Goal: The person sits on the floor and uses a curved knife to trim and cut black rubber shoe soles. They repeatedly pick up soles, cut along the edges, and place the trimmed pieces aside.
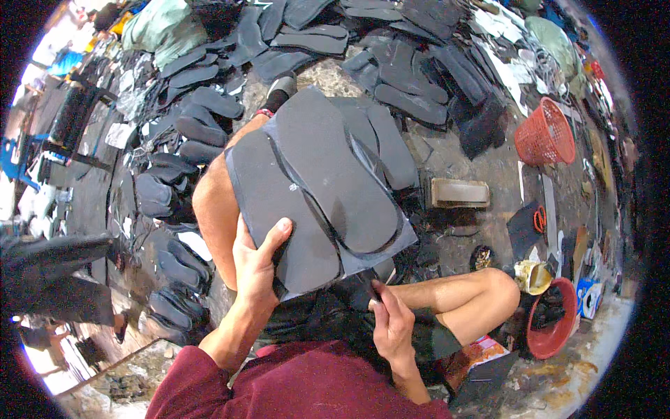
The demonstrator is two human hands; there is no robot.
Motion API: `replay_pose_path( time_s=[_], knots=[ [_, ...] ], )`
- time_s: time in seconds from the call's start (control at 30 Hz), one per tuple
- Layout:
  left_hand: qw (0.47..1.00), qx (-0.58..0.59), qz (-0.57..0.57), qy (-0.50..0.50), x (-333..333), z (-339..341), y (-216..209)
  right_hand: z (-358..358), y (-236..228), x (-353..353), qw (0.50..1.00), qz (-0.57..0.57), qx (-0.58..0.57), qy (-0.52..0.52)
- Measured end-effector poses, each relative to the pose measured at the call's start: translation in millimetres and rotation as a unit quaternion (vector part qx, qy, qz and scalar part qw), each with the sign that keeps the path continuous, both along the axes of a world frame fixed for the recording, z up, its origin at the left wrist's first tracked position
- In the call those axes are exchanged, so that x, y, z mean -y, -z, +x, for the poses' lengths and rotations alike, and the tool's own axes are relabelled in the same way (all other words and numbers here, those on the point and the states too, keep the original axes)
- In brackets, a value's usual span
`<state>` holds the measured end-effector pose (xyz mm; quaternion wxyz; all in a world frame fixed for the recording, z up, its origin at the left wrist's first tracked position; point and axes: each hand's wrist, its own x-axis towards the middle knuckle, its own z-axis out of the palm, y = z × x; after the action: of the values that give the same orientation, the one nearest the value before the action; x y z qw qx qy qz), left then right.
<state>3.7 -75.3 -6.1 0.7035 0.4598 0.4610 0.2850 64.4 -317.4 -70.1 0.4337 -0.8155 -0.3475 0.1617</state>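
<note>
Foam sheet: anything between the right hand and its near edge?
Nothing visible. The right hand sits right at the lower edge of the dark foam sheet, fingers at the rubber strip hanging there, while the left hand grips the sheet's lower left edge.

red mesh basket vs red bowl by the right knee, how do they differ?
The red mesh basket has open lattice walls and lies tipped on its side; the red bowl has solid walls and sits upright. The basket looks empty; the bowl holds dark scraps. Both are red and rest on the floor.
</note>
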Motion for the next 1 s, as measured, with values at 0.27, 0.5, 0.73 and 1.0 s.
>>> replay_pose_path(
  time_s=[0.27, 0.5, 0.73, 1.0],
  knots=[
    [0.999, -0.008, 0.002, 0.038, -11.7, -21.8, 5.1, 29.6, 13.1, -48.5, 0.997, 0.045, 0.039, -0.053],
    [0.997, 0.018, -0.008, 0.074, -15.6, -31.5, 8.3, 50.1, 1.8, -68.7, 0.961, 0.093, -0.244, -0.088],
    [0.995, 0.033, -0.032, 0.093, -11.9, -29.2, 9.2, 35.9, 39.0, -113.6, 0.832, 0.253, -0.494, -0.015],
    [0.99, 0.051, -0.039, 0.126, -3.6, -22.7, 8.3, 61.1, 11.6, -177.3, 0.88, 0.255, -0.396, -0.059]
  ],
)
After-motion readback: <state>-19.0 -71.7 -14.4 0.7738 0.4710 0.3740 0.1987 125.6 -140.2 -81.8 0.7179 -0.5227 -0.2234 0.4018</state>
